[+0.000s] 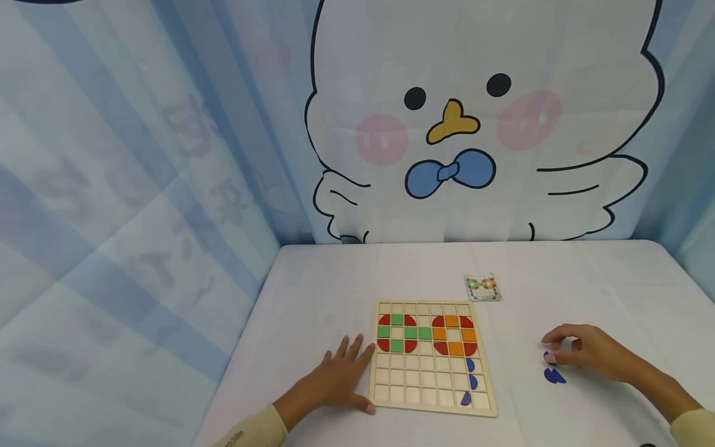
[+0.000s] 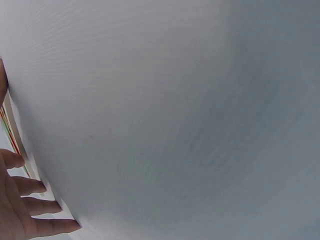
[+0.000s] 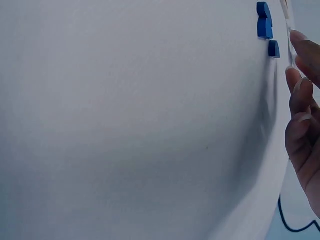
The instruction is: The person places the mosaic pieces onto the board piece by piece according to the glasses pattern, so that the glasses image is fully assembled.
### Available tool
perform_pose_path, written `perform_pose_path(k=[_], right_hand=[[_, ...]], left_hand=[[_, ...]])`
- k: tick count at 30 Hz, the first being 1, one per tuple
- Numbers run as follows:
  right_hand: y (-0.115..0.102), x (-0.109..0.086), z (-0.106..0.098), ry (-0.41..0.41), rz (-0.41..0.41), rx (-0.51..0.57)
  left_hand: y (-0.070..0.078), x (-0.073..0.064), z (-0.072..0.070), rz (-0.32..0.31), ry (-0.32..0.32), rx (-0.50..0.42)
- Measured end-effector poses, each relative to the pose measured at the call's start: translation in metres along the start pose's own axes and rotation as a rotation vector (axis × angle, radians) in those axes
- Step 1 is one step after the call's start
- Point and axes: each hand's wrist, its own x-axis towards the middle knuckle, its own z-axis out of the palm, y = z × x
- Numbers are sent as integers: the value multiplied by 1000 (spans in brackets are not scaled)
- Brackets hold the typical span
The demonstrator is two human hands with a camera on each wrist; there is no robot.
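A square wooden grid board (image 1: 396,394) lies on the white table, with red, green and orange tiles forming two rounded blocks in its upper half. Three blue pieces (image 1: 473,381) sit along its lower right side. My left hand (image 1: 343,379) rests spread at the board's left edge, index fingertip and thumb against the frame. To the right of the board, my right hand (image 1: 594,354) hovers with bent fingers, a gap between thumb and index finger. Beneath its thumb is one loose blue piece (image 1: 546,355), partly covered; two more blue pieces (image 1: 550,375) lie just in front, touching.
A small pattern card (image 1: 483,288) in a clear sleeve lies behind the board's top right corner. The table (image 1: 324,279) ends at a printed curtain (image 1: 385,211) behind and to the left. A dark cable (image 3: 295,230) shows in the right wrist view.
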Motion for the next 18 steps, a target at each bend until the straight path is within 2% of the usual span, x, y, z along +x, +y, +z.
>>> perform_pose_path(k=[5, 12, 18], right_hand=[[13, -7, 5, 35, -65, -82], [16, -6, 8, 37, -96, -74], [11, -2, 9, -9, -88, -26]], left_hand=[[0, 1, 1, -2, 1, 1], [1, 1, 0, -2, 1, 1], [0, 2, 2, -7, 2, 9]])
